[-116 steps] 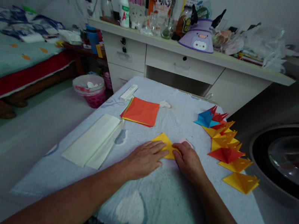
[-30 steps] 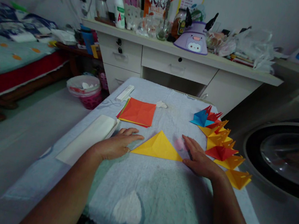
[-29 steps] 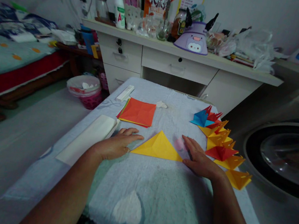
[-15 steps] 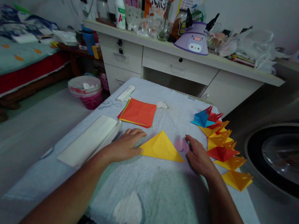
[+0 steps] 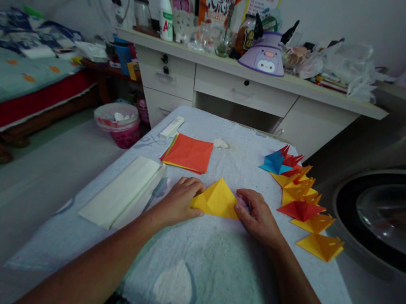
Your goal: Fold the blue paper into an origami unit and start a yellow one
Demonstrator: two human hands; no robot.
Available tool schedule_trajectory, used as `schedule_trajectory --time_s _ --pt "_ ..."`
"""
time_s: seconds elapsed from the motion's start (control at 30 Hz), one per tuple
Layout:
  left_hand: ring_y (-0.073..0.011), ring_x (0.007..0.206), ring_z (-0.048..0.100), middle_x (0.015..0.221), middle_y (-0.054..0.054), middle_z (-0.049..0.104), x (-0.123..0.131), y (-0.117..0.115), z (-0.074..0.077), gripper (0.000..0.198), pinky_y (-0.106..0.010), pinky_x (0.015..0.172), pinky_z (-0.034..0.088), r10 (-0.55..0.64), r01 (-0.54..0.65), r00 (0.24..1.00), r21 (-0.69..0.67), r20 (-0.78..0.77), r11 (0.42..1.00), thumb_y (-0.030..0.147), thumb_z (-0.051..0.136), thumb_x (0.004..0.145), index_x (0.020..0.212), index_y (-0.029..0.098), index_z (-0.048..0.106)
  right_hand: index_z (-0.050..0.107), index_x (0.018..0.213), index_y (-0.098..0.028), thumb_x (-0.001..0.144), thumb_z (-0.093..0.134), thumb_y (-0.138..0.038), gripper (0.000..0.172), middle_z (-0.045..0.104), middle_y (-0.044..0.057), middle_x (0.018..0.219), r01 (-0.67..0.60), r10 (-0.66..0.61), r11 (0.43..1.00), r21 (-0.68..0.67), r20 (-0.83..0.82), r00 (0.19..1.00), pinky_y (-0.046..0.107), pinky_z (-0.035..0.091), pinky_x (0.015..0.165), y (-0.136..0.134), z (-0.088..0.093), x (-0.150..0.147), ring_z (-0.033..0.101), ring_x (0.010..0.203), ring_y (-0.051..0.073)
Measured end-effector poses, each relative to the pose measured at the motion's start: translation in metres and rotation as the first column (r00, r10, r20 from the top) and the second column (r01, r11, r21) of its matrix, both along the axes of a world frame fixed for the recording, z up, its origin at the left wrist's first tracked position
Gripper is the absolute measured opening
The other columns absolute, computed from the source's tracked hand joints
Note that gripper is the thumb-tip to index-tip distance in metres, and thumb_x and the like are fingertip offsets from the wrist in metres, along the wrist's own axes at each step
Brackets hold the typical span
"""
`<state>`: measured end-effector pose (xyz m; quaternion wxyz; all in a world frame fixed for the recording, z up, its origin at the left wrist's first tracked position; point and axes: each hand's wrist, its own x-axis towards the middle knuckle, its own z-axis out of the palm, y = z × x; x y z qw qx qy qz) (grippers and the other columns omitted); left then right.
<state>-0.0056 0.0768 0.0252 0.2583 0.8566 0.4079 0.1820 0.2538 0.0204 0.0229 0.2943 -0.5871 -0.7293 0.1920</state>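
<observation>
A yellow sheet of origami paper (image 5: 218, 199), folded into a triangle with its point facing away from me, lies on the cloth-covered table (image 5: 188, 242). My left hand (image 5: 183, 199) grips its left corner, thumb at the near edge and fingers behind. At the opposite corner my right hand (image 5: 257, 215) is closed, thumb and fingers pinching the paper. Beyond my left hand rests a stack of square paper (image 5: 189, 153) with an orange-red sheet on top. Folded paper pieces in yellow, red and blue, such as the near yellow one (image 5: 321, 247), line the right side.
Left of my hand lies a long folded white paper (image 5: 119, 193), with a small white box (image 5: 172, 127) farther back. A white desk (image 5: 244, 89) stands behind the table. On the floor at left is a pink bin (image 5: 123, 131); a washing machine (image 5: 403, 204) is at right.
My right hand has moved left onto the triangle's right corner and closed on it. My left hand has shifted slightly right and now grips the left corner.
</observation>
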Motion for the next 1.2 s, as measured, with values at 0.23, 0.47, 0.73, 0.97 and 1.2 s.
schedule_trajectory --time_s 0.23,0.47,0.73,0.97,1.2 --pt "-0.0224 0.094 0.050 0.097 -0.003 0.056 0.002 -0.001 0.001 0.024 -0.033 0.082 0.042 -0.017 0.018 0.999 -0.027 0.046 0.999 0.016 0.065 0.070 0.089 0.020 0.051 0.059 0.092 -0.022 0.082 0.059 -0.026 0.011 0.063 0.008 0.108 -0.131 0.134 0.991 0.030 -0.135 0.982 0.042 0.045 0.091 0.001 0.002 -0.001 0.058 0.101 0.024" --pt "-0.0221 0.104 0.053 0.109 -0.004 0.055 -0.003 -0.001 -0.001 0.026 -0.035 0.091 0.045 -0.088 0.096 0.988 -0.061 0.125 0.993 0.016 0.070 0.068 0.089 0.021 0.055 0.055 0.087 -0.024 0.078 0.053 -0.010 0.017 0.060 0.006 0.114 -0.207 0.221 0.975 0.076 -0.278 0.935 0.041 0.041 0.098 -0.002 0.000 -0.001 0.056 0.111 0.022" --pt "-0.0244 0.125 0.048 0.132 -0.005 0.046 -0.002 -0.005 -0.002 0.037 -0.038 0.107 0.039 -0.063 0.077 0.986 -0.085 0.157 0.993 0.010 0.072 0.066 0.098 0.023 0.058 0.060 0.075 -0.022 0.081 0.057 -0.015 0.010 0.053 0.008 0.127 -0.107 0.132 0.988 0.112 -0.240 0.962 0.049 0.032 0.105 -0.004 0.010 -0.002 0.048 0.123 0.027" --pt "-0.0273 0.138 0.035 0.143 -0.009 0.034 0.002 -0.004 -0.003 0.045 -0.045 0.114 0.031 -0.043 0.074 0.958 -0.100 0.285 0.992 0.014 0.075 0.066 0.105 0.024 0.056 0.061 0.072 -0.023 0.084 0.058 -0.025 0.013 0.052 0.008 0.129 -0.006 0.049 0.992 0.127 -0.335 0.941 0.048 0.035 0.104 -0.002 0.011 -0.002 0.047 0.123 0.027" --pt "-0.0276 0.139 0.032 0.149 -0.009 0.025 0.004 -0.005 -0.003 0.051 -0.042 0.114 0.032 0.052 -0.032 0.937 -0.064 0.345 0.997 0.010 0.073 0.065 0.111 0.023 0.056 0.062 0.072 -0.023 0.086 0.059 -0.030 0.016 0.050 0.008 0.130 -0.001 0.033 0.996 0.084 -0.382 0.924 0.047 0.037 0.104 -0.002 0.008 -0.002 0.047 0.125 0.027"
